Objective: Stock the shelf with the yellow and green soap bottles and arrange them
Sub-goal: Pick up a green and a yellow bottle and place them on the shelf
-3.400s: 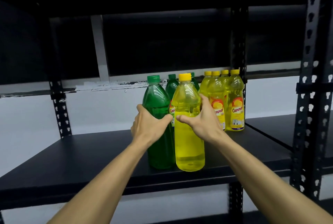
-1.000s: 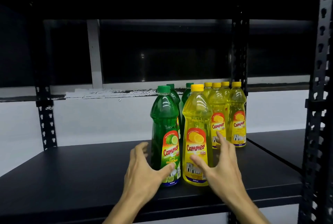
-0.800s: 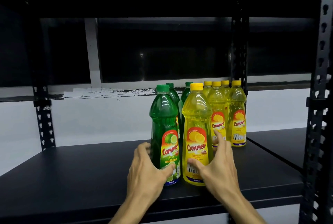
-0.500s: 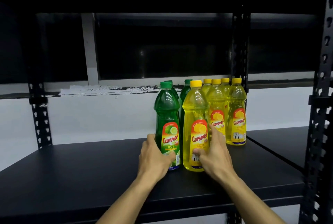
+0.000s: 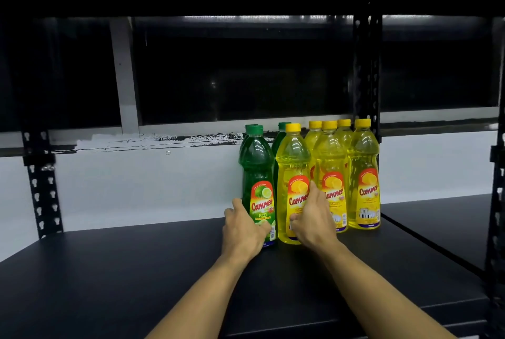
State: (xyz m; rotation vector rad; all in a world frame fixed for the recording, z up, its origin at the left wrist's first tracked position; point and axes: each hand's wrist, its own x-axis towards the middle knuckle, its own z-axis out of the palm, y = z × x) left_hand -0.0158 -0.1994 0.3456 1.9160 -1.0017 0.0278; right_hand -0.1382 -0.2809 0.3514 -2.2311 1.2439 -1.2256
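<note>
Black metal shelving with a matte black shelf board (image 5: 136, 270) stands against a white wall under a dark window. On that board, toward its right rear, an upright green plastic soap bottle with a lime label (image 5: 258, 174) stands just beside an upright yellow plastic soap bottle with a lemon label (image 5: 293, 169), both labels facing forward. The left hand (image 5: 241, 229) grips the green bottle low on its left side, fingers (image 5: 237, 203) curled round it and thumb across the label's foot. The right hand (image 5: 314, 218) grips the yellow bottle low on its right side, fingers clamped round it. Behind the pair, more green bottles (image 5: 281, 131) show only their caps and shoulders. To the right stands a tight group of yellow bottles (image 5: 363, 174), close to the perforated black upright post (image 5: 366, 65)
</note>
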